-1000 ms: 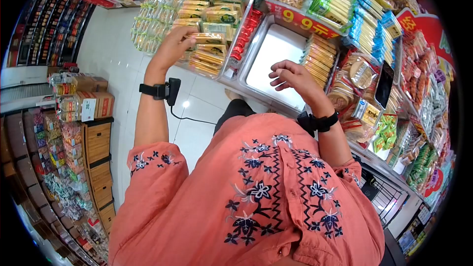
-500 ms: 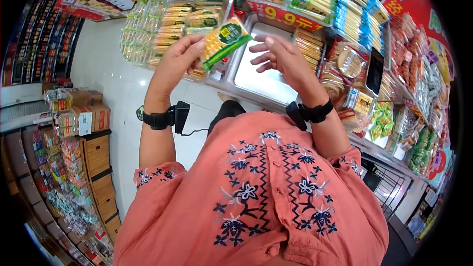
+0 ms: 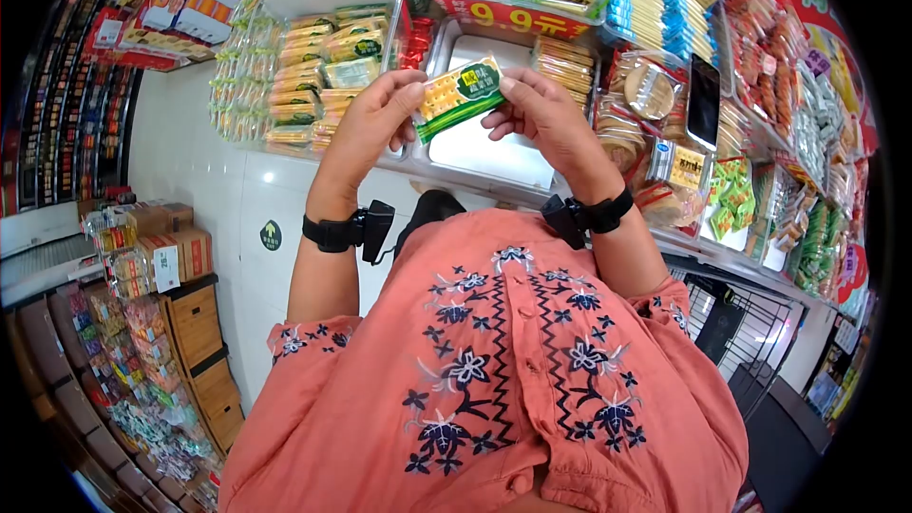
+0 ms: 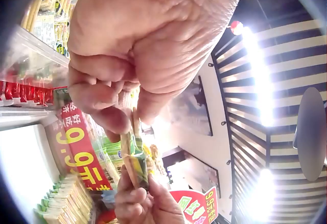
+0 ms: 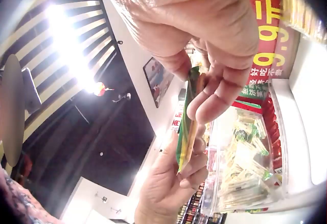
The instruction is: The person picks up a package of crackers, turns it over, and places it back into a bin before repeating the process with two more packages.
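A green and yellow packet of crackers (image 3: 461,100) is held up above the display, its printed face showing in the head view. My left hand (image 3: 372,128) pinches its left end between thumb and fingers. At the other end, my right hand (image 3: 556,123) pinches the right corner. Both wrist views catch the packet edge-on as a thin strip (image 5: 185,139), with the two hands at opposite ends. Similar cracker packets (image 3: 299,71) lie stacked in a clear bin (image 3: 396,14) behind the left hand. Below the packet is a white-bottomed tray (image 3: 489,160).
Upright packets (image 3: 568,71) line the tray's right side, behind them a red 9.9 price strip (image 3: 513,17). A dark phone (image 3: 703,103) lies on bagged round biscuits (image 3: 650,90) at the right. A black wire cart (image 3: 731,313) stands at the lower right.
The left hand has lifted the cracker packet out of the clear bin and moved it right, in front of me. The right hand has come over and taken its right end.
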`<control>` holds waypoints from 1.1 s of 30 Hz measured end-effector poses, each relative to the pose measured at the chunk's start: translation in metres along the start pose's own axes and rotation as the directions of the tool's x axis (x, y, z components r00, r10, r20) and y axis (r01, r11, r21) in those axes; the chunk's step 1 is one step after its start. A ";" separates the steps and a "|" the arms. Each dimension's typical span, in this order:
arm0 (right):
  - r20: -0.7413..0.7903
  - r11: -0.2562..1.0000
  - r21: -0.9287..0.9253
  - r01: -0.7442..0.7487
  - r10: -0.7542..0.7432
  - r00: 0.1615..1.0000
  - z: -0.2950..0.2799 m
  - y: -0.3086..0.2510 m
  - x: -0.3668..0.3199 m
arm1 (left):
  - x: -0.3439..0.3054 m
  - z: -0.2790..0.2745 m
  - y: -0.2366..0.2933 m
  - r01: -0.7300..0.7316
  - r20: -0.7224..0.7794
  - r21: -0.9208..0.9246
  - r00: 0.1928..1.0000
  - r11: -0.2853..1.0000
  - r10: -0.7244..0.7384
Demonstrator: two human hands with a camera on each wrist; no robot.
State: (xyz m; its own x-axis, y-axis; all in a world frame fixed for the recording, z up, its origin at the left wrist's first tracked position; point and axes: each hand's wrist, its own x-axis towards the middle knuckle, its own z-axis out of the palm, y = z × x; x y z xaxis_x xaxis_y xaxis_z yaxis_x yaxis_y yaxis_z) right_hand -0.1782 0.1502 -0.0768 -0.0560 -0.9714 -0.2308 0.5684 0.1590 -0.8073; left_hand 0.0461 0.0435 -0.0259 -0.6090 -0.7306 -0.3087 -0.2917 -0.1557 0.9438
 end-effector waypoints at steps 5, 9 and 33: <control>-0.025 1.000 0.012 0.005 -0.004 1.000 -0.006 0.000 -0.003 | 0.000 0.005 -0.004 0.004 -0.013 -0.039 1.000 0.999 -0.004; -0.042 1.000 0.022 0.009 -0.008 0.999 -0.008 0.000 -0.004 | 0.002 0.007 -0.008 -0.002 -0.011 -0.050 1.000 0.999 0.001; -0.071 0.992 -0.094 0.082 -0.089 0.993 -0.015 -0.001 -0.017 | 0.015 0.016 -0.022 -0.199 0.031 0.082 0.980 0.977 0.197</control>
State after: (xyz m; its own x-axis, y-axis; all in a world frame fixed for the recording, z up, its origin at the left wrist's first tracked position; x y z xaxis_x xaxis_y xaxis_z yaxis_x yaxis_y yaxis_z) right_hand -0.1901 0.1690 -0.0801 -0.1647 -0.9667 -0.1961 0.4825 0.0945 -0.8708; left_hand 0.0316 0.0468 -0.0531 -0.6772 -0.7260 -0.1202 -0.2242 0.0479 0.9734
